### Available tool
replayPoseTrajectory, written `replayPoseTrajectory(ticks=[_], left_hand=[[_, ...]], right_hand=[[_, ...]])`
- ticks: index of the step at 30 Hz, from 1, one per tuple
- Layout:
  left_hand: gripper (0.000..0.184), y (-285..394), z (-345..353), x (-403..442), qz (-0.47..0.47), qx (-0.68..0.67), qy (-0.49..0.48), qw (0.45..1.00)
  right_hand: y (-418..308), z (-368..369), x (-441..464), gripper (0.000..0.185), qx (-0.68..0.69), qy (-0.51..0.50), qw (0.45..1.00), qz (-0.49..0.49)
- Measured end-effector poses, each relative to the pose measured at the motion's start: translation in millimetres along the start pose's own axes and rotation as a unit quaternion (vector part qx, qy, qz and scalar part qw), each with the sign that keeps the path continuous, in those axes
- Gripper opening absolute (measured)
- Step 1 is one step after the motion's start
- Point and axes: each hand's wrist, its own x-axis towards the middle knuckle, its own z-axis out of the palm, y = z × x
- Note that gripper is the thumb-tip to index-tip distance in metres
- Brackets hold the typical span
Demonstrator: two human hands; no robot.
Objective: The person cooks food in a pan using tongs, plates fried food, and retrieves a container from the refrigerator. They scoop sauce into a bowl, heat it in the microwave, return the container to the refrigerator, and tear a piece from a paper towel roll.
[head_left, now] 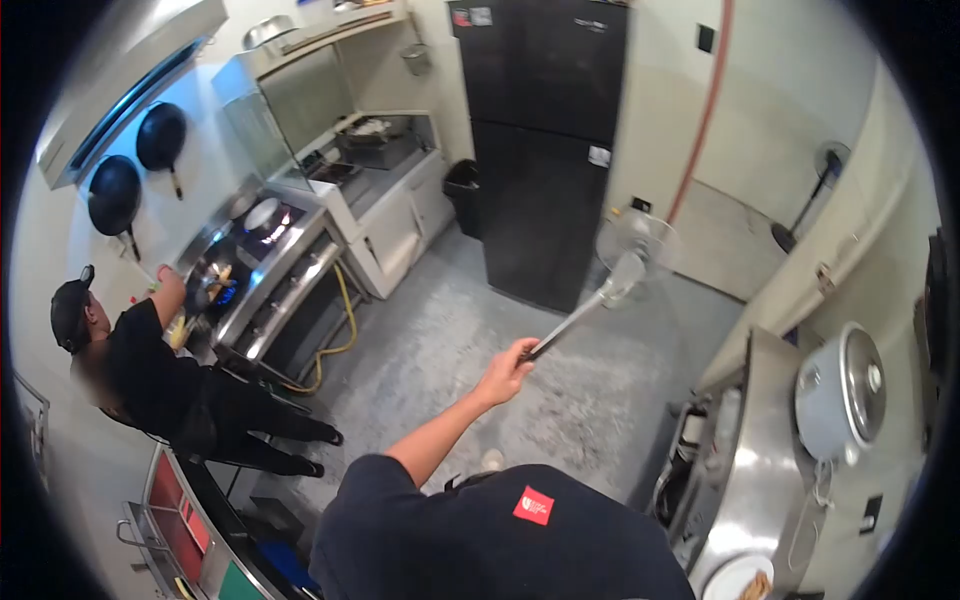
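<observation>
Seen from above, the wearer's dark shirt (500,550) fills the lower foreground, a red patch (533,504) near its middle. The left arm (435,432) extends forward from the sleeve. The left hand (506,374) has its grip clamped around the dark near end of a long-handled tool (572,322); the right hand lies outside the view, so its grip cannot be told.

The tool is held out over the grey floor (430,350). Its long axis runs as a straight slant from the hand, lower left, to the round head (640,238), upper right; the head points away from the wearer and toward the wearer's right. The handle's near end is hidden within the fingers. The head is pale, see-through and blurred, so its make is hard to discern; it overlaps the wall beside the refrigerator (540,170), and contact there cannot be judged.

At right, a metal surface (765,430) bears a large lidded pot (830,400) and, at the lower edge, a white plate (728,580) of brown food (757,588), both partly cut off.

At left, a second person (150,370) in dark clothes faces a stove (285,290), one arm reaching over a pan (208,290); its contents are indistinct. Two dark pans (115,195) hang on the wall beyond. Farther back, a black bin (462,195) stands beside the refrigerator.
</observation>
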Motion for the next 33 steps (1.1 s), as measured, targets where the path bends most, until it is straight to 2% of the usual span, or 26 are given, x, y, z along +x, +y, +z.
replayPoseTrajectory(ticks=[1, 3, 5, 7, 9, 11, 12, 13, 15, 16, 17, 18, 19, 20, 21, 23, 25, 26, 27, 28, 29, 31, 33], left_hand=[[0.037, -9.3, -35.3, 6.8, -0.016, 0.012, 0.075, 0.997], [0.035, -8.8, -106.8, 20.1, 0.003, 0.074, 0.166, 0.983], [0.035, -16.0, -168.8, 32.1, 0.007, 0.12, 0.225, 0.967], [0.033, -34.1, -213.1, 45.1, 0.011, 0.111, 0.283, 0.953], [0.034, -59.2, -244.6, 55.2, 0.006, 0.143, 0.295, 0.945], [0.034, -72.1, -258.8, 61.6, -0.096, 0.02, 0.32, 0.942], [0.034, -90.1, -259.8, 64.6, -0.107, -0.095, 0.324, 0.935], [0.034, -99.2, -260.2, 67.7, -0.108, -0.094, 0.322, 0.936], [0.033, -115.8, -272.0, 91.8, -0.127, -0.032, 0.345, 0.929], [0.034, -115.0, -285.3, 111.6, -0.097, 0.03, 0.365, 0.925], [0.034, -108.7, -303.3, 134.6, -0.093, 0.033, 0.361, 0.927], [0.035, -99.6, -326.2, 160.8, -0.067, 0.133, 0.371, 0.917], [0.036, -94.1, -349.0, 187.6, -0.039, 0.23, 0.379, 0.895], [0.037, -93.1, -373.9, 214.7, -0.03, 0.233, 0.383, 0.893], [0.039, -94.5, -400.2, 242.9, -0.021, 0.234, 0.39, 0.89], [0.041, -100.7, -449.8, 297.9, 0.021, 0.331, 0.42, 0.845], [0.041, -89.1, -497.1, 350.3, -0.017, 0.412, 0.405, 0.816], [0.04, -89.9, -522.2, 376.4, -0.005, 0.457, 0.4, 0.794], [0.04, -90.4, -546.1, 404.9, 0.007, 0.499, 0.393, 0.772], [0.038, -88.8, -565.4, 430.3, 0.005, 0.537, 0.384, 0.751], [0.037, -85.4, -582.2, 458.1, 0.004, 0.569, 0.377, 0.73], [0.032, -88.4, -615.3, 512.1, 0.026, 0.646, 0.357, 0.674], [0.025, -97.7, -652.8, 571.4, -0.001, 0.697, 0.293, 0.655]], right_hand=[[-16.6, 14.6, 11.0, 0.027, -0.03, -0.022, 0.999, -0.01], [-69.2, 37.0, 29.8, 0.026, -0.063, -0.056, 0.996, -0.01], [-116.9, 57.1, 44.5, 0.025, -0.08, -0.082, 0.993, -0.009], [-152.1, 75.7, 57.7, 0.025, -0.096, -0.103, 0.99, -0.013], [-183.1, 93.0, 75.3, 0.024, -0.114, -0.117, 0.986, -0.024], [-219.6, 107.2, 88.1, 0.023, -0.153, -0.131, 0.979, -0.033], [-239.3, 112.6, 92.9, 0.023, -0.178, -0.138, 0.974, -0.038], [-260.5, 116.9, 99.9, 0.021, -0.223, -0.144, 0.963, -0.053], [-322.1, 124.1, 122.7, 0.02, -0.21, -0.156, 0.965, -0.031], [-358.0, 122.8, 122.4, 0.019, -0.202, -0.173, 0.964, -0.003], [-391.8, 121.2, 122.5, 0.018, -0.196, -0.191, 0.962, 0.024], [-420.0, 121.5, 126.9, 0.016, -0.19, -0.208, 0.958, 0.051], [-430.7, 128.4, 147.0, 0.013, -0.173, -0.228, 0.956, 0.059], [-441.1, 135.4, 167.1, 0.011, -0.155, -0.247, 0.954, 0.069], [-421.0, 163.5, 216.9, 0.01, -0.133, -0.274, 0.948, 0.089], [-373.3, 218.9, 320.4, 0.009, -0.091, -0.324, 0.932, 0.134], [-468.9, 224.5, 334.7, 0.014, -0.131, -0.257, 0.95, 0.119], [-483.5, 246.0, 367.6, 0.014, -0.265, -0.286, 0.917, -0.085], [-491.9, 263.6, 393.6, 0.015, -0.381, -0.295, 0.829, -0.284], [-533.6, 268.5, 385.2, 0.016, -0.223, -0.274, 0.922, -0.161], [-589.0, 271.7, 375.8, 0.018, -0.056, -0.233, 0.97, -0.031], [-666.9, 273.3, 360.9, 0.024, 0.067, -0.235, 0.97, -0.02], [-706.4, 277.2, 365.5, 0.027, 0.106, -0.227, 0.968, -0.034]])
